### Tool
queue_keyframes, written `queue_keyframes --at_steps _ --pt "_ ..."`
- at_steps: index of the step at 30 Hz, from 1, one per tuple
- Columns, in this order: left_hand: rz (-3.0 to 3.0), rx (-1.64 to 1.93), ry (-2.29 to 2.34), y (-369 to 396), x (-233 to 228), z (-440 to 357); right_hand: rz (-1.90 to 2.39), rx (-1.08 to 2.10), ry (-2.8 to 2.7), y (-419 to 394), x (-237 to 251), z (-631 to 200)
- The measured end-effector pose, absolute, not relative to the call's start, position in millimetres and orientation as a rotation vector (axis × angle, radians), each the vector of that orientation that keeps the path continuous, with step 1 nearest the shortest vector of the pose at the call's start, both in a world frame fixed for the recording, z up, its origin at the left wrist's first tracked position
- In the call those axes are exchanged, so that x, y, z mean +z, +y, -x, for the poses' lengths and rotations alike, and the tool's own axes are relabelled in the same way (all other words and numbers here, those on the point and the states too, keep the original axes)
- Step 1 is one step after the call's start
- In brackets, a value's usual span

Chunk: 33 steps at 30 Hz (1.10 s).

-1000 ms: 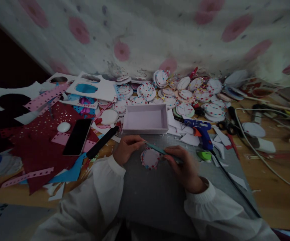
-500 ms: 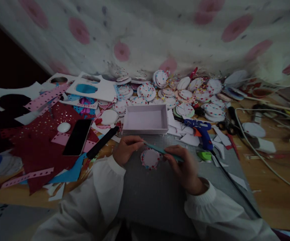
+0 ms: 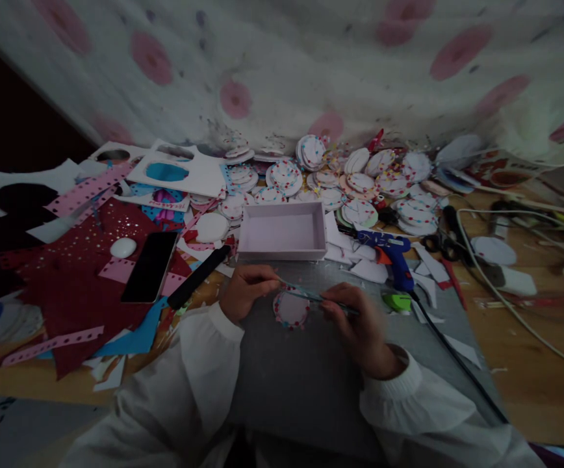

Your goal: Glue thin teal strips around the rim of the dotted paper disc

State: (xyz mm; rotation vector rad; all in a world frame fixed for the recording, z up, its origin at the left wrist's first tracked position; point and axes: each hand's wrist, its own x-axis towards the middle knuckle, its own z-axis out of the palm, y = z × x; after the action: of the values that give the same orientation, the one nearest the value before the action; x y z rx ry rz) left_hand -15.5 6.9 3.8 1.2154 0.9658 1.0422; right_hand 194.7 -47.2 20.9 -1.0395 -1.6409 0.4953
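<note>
Together our hands work over a paper disc with a dotted rim, lying on the grey mat of the bench; our left hand pinches one end of a thin teal stick, our right hand grips the other; a white box stands just beyond.

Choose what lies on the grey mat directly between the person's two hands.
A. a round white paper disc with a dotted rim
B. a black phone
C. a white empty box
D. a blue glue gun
A: the disc lies on the mat between the left hand and right hand, under the thin strip they hold.
</note>
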Motion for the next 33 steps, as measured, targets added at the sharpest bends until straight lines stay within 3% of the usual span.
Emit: queue_keyframes --at_steps 10,23,29,33 --pt "-1.408 0.951 0.886 4 11 14 1.063 0.39 -1.685 -45 28 -206" --pt "-1.196 0.746 1.013 -31 80 -2 1.082 1.004 -0.917 -35 41 -202" --pt "-1.107 0.709 1.189 -51 82 13 0.884 1.056 -0.524 -17 61 -221" --pt "-1.098 0.761 1.301 -68 83 13 0.836 1.327 -0.529 -18 56 -218"
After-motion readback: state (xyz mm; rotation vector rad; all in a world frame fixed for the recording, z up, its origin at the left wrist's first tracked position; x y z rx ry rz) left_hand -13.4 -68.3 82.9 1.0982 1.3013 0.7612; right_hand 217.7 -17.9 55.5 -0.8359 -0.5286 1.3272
